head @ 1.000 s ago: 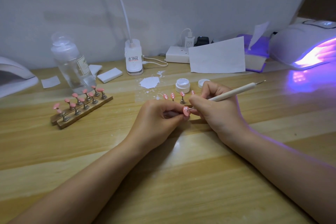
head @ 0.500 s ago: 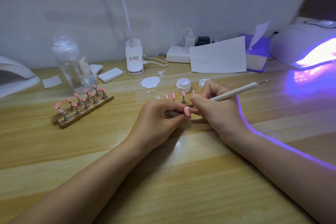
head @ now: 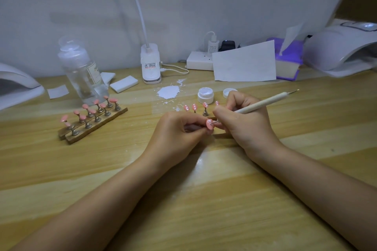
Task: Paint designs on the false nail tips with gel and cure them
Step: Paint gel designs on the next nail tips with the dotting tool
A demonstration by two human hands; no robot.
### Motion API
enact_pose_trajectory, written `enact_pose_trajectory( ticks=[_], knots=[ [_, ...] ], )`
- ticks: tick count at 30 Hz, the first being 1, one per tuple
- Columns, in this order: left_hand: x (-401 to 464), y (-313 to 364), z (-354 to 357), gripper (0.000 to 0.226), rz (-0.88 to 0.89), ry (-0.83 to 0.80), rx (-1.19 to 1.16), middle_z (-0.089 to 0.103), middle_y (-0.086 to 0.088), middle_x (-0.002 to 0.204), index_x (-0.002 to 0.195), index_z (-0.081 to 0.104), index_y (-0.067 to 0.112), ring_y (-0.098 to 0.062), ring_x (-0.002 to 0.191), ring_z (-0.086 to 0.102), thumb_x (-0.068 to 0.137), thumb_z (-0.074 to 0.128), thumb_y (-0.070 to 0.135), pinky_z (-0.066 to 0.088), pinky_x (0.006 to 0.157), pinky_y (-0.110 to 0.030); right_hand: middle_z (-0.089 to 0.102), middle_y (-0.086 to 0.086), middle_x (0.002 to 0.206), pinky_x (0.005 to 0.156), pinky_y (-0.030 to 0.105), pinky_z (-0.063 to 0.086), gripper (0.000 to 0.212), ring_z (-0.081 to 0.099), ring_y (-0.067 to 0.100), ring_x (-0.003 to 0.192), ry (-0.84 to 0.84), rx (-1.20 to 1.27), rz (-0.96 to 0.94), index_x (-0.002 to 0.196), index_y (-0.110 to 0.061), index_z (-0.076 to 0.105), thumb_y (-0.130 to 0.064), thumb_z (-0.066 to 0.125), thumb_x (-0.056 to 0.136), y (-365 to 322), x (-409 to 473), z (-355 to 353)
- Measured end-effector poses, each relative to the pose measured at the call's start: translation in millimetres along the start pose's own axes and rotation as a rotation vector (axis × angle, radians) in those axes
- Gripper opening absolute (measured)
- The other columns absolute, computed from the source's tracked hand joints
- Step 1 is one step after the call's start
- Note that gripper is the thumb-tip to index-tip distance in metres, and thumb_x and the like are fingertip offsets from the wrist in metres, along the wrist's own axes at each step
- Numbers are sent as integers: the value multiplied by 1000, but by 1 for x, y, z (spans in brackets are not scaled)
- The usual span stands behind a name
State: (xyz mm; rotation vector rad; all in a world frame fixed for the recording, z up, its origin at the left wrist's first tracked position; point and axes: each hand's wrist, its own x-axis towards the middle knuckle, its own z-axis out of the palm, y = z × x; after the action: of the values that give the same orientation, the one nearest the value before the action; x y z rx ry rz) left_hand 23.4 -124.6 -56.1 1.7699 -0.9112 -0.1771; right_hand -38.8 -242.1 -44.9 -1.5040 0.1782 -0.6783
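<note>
We work at a wooden table [head: 306,120]; a curing lamp [head: 338,49] sits far right, a wooden rack [head: 92,126] of pink tips left. Our left hand [head: 175,136] pinches one pink nail tip [head: 209,124] at table centre. Our right hand [head: 242,122] grips the dotting pen [head: 265,103], its point touching that tip. An open gel jar [head: 205,94] stands just behind.

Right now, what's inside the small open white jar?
The small open white jar shows a pale, whitish fill near its rim; how deep it goes is hidden by the jar wall. Its round white lid lies beside it, partly behind the right hand.
</note>
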Motion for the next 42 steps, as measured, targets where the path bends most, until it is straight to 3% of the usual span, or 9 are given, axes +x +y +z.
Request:
enact_pose_trajectory(
  ticks=[8, 13, 26, 32, 37, 42],
  knots=[
    [0, 0, 0, 15, 1, -4, 3, 73, -7, 81, 83, 74, 9, -18, 83, 69, 75, 70, -2, 52, 83, -43, 35, -14, 37, 58, 28, 50, 42, 42, 0, 38, 45, -23, 3, 49, -13, 33, 5, 59, 77, 1, 1, 0],
    [0, 0, 0, 15, -1, -5, 0, 73, -8, 81, 82, 74, 9, -18, 83, 69, 75, 69, -4, 52, 84, -43, 36, -15, 37, 51, 18, 51, 44, 42, 0, 36, 43, 16, 2, 48, -12, 33, 7, 59, 79, 2, 1, 0],
    [0, 0, 0, 16, -1, -5, -2, 73, -5, 80, 81, 74, 11, -15, 81, 69, 74, 70, -4, 53, 83, -43, 37, -15, 37, 51, 18, 52, 43, 44, -1, 34, 34, 33, 0, 49, -11, 33, 8, 58, 79, 2, 1, -1],
    [0, 0, 1, 13, -5, -21, -6, 73, -8, 83, 83, 73, 11, -20, 86, 69, 76, 70, 1, 52, 84, -46, 33, -7, 39, 50, 20, 53, 50, 38, 0, 35, 73, 68, 42, 42, -20, 36, 5, 60, 78, 2, 3, -2],
    [0, 1, 0, 22, 3, -9, -11, 73, -6, 81, 83, 72, 19, -18, 83, 69, 75, 71, -1, 52, 83, -44, 35, -11, 37, 50, 20, 52, 45, 41, 0, 33, 43, 19, 20, 46, -14, 33, 6, 58, 78, 2, 2, -2],
    [0, 1, -1, 25, 10, 1, 2, 73, 0, 79, 82, 71, 23, -4, 74, 66, 74, 72, 0, 54, 81, -38, 31, -14, 36, 53, 26, 47, 42, 40, 0, 32, 16, -33, -24, 49, -12, 31, 10, 55, 75, 1, 1, -1]
  ],
)
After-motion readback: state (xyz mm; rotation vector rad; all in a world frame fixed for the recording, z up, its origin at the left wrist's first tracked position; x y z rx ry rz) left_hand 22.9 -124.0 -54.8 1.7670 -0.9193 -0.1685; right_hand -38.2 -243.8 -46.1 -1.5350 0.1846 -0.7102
